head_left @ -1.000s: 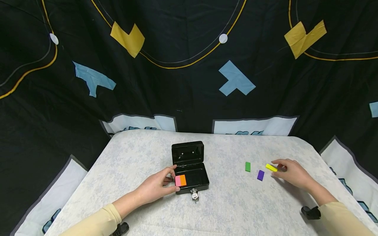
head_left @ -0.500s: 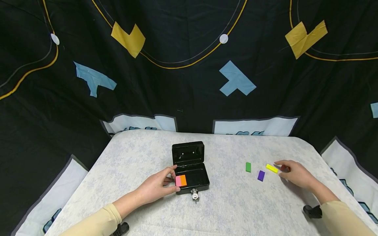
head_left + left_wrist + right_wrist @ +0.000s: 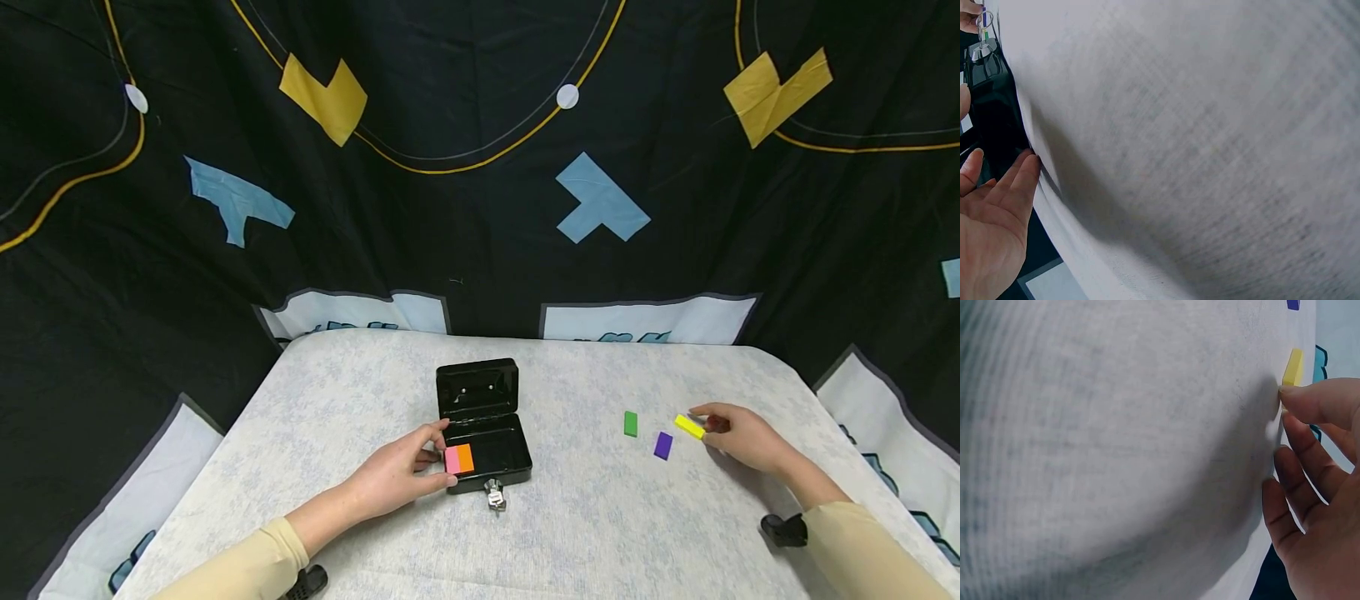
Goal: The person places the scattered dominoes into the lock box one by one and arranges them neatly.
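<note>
A small black cash box (image 3: 501, 450) sits with its lid (image 3: 477, 387) raised. Side by side at its inner left lie a pink block (image 3: 452, 460) and an orange block (image 3: 466, 457). My left hand (image 3: 390, 477) holds the box by its left side, thumb at the front corner and index finger farther back. To the right, my right hand (image 3: 742, 437) is at the near end of a yellow block (image 3: 688, 427), thumb tip right by it, fingers loosely bent and pinching nothing. A purple block (image 3: 663, 446) and a green block (image 3: 631, 423) lie left of it.
Silver keys (image 3: 495, 495) hang at the box's front. A pale patterned cloth covers the table (image 3: 577, 533). Behind it hangs a dark curtain (image 3: 480, 250) with coloured shapes. Black wrist cameras (image 3: 783, 530) sit under both forearms.
My right hand drew back slightly from the yellow block, then came in to its end again. The left hand, box and blocks stay where they were.
</note>
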The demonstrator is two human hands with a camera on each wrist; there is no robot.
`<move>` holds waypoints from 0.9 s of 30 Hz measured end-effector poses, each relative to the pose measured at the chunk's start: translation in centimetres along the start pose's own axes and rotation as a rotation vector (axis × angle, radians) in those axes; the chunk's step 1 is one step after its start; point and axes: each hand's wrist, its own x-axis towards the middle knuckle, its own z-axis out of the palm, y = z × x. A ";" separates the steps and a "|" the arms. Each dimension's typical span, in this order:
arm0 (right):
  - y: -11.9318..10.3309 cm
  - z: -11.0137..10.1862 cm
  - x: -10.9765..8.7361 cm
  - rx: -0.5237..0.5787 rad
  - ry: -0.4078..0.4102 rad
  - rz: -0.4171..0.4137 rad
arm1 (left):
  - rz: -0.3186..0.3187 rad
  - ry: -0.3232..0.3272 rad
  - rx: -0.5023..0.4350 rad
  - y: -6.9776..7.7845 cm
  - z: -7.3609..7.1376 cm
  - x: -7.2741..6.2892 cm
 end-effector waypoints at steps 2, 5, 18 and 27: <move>-0.1 0.0 0.1 0.013 -0.010 -0.011 | 0.000 0.000 0.002 0.0 0.0 0.0; -0.3 0.1 0.2 0.039 -0.031 -0.019 | 0.006 0.004 0.003 0.1 -0.1 0.0; -0.5 0.2 0.8 0.077 -0.105 0.024 | 0.004 0.001 0.006 -0.1 0.1 0.0; -0.6 0.0 0.9 0.069 -0.121 0.028 | 0.010 0.002 0.006 -0.1 0.0 0.0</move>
